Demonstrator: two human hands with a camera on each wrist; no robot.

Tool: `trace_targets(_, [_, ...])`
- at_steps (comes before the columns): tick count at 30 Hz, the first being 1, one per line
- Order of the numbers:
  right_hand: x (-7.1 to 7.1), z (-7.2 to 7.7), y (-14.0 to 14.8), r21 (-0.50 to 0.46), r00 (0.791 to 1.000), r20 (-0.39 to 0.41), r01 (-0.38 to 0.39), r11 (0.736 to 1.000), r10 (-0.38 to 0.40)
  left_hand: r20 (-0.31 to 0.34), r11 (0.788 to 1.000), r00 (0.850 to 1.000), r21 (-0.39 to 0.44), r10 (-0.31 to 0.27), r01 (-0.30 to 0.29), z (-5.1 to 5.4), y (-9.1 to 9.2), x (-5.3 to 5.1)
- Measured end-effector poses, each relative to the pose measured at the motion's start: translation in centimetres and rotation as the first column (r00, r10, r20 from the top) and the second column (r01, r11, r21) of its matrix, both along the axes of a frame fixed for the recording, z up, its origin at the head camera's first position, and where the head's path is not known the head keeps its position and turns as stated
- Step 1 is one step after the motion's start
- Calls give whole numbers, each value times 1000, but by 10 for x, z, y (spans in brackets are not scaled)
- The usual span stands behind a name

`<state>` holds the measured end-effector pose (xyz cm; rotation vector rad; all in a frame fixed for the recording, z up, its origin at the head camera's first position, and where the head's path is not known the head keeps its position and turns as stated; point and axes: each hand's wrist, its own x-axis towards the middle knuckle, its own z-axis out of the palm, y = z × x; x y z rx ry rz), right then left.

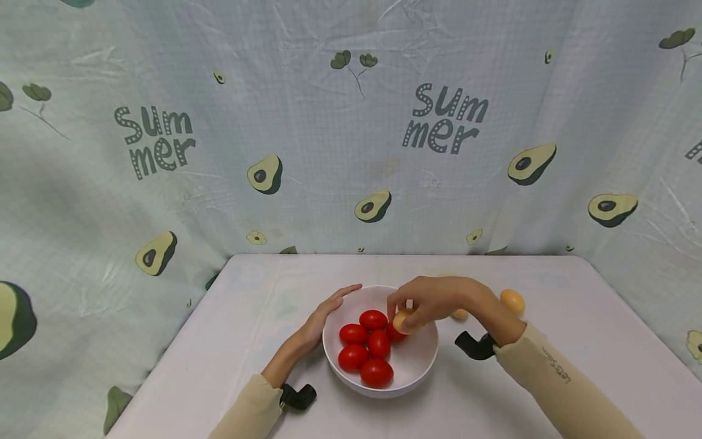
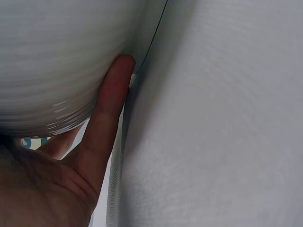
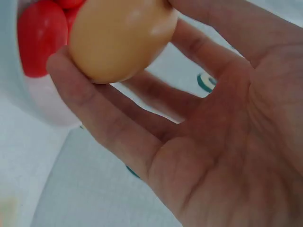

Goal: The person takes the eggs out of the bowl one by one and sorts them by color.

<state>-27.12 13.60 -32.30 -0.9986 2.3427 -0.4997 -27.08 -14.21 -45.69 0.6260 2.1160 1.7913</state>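
A white bowl (image 1: 412, 366) stands on the table with several red eggs (image 1: 376, 372) lying in it. My left hand (image 1: 322, 314) rests against the bowl's left outer side, fingers extended along it; the left wrist view shows a finger (image 2: 109, 99) touching the bowl's ribbed wall. Over the right part of the bowl, my right hand (image 1: 433, 299) pinches a tan-orange egg (image 3: 123, 38) between thumb and fingertips. From the head view, this egg hides part of a red one below it. Whether the two touch, I cannot tell.
Two more orange eggs lie on the white table (image 1: 263, 305) right of the bowl: one egg (image 1: 512, 302) beyond the right forearm, another egg (image 1: 459, 314) partly hidden by the right wrist. Behind the table hangs a cloth (image 1: 318, 134) printed with avocados.
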Motion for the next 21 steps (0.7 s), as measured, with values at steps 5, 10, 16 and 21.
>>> trace_targets(5, [-2, -2, 17, -120, 1000, 6, -19, 993, 20, -12, 1000, 1000, 5, -9, 9, -1, -1, 0])
trace_targets(10, [0, -1, 30, -177, 998, -8, 57, 983, -59, -31, 1000, 999, 11, -10, 10, 0, -1, -1])
trace_targets(16, [4, -2, 47, -218, 982, -111, 126, 968, -152, -21, 1000, 1000, 23, -20, 21, -1, -1, 0])
trace_targets(21, [2, -7, 66, -294, 963, -152, 171, 941, -222, -29, 1000, 999, 21, -22, 22, -1, 0, 0])
